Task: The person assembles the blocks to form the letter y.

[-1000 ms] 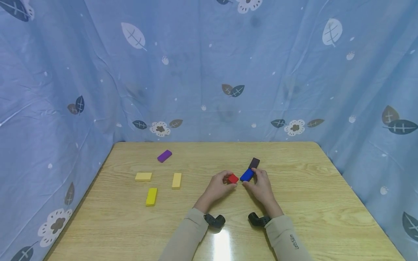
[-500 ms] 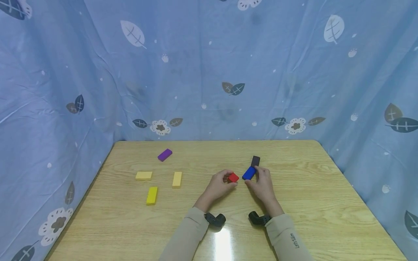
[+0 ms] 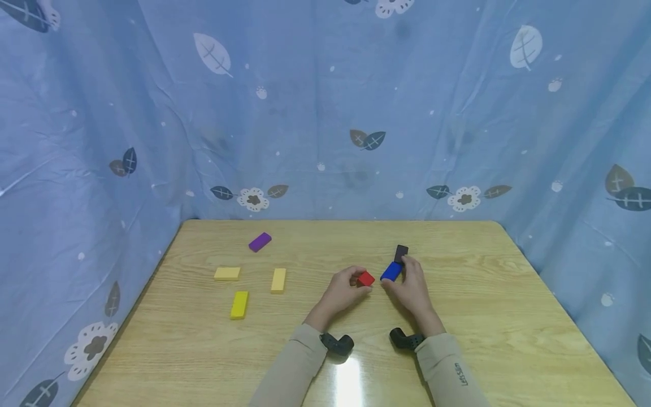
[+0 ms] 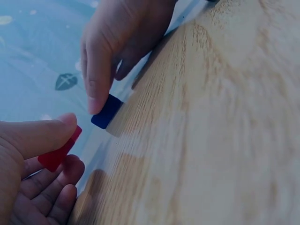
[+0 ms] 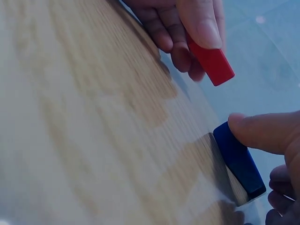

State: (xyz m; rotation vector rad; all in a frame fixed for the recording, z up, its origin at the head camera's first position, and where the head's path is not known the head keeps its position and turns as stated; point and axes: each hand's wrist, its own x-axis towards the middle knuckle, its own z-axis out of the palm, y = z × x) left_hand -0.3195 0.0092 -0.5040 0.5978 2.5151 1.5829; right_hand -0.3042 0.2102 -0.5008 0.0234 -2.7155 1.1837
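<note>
My left hand (image 3: 342, 291) pinches a small red block (image 3: 365, 278) between thumb and fingers. In the right wrist view this red block (image 5: 216, 66) appears raised off the tabletop. Across a small gap, a blue block (image 3: 391, 271) lies at a slant beside my right hand (image 3: 411, 285). My right thumb (image 5: 262, 132) touches the blue block's near end. The right index fingertip is by the black block (image 3: 401, 253), which lies end to end with the blue one. In the right wrist view the other right fingers are apart from the blue block.
On the left of the wooden table (image 3: 178, 339) lie a purple block (image 3: 260, 242), a pale yellow block (image 3: 226, 274), another pale yellow block (image 3: 278, 280) and a bright yellow block (image 3: 239, 305). A blue patterned curtain (image 3: 325, 113) hangs behind the table.
The blue block has shifted slightly right and turned more in line with the black block. My right index finger has moved off its far end toward the black block. My left hand keeps its hold.
</note>
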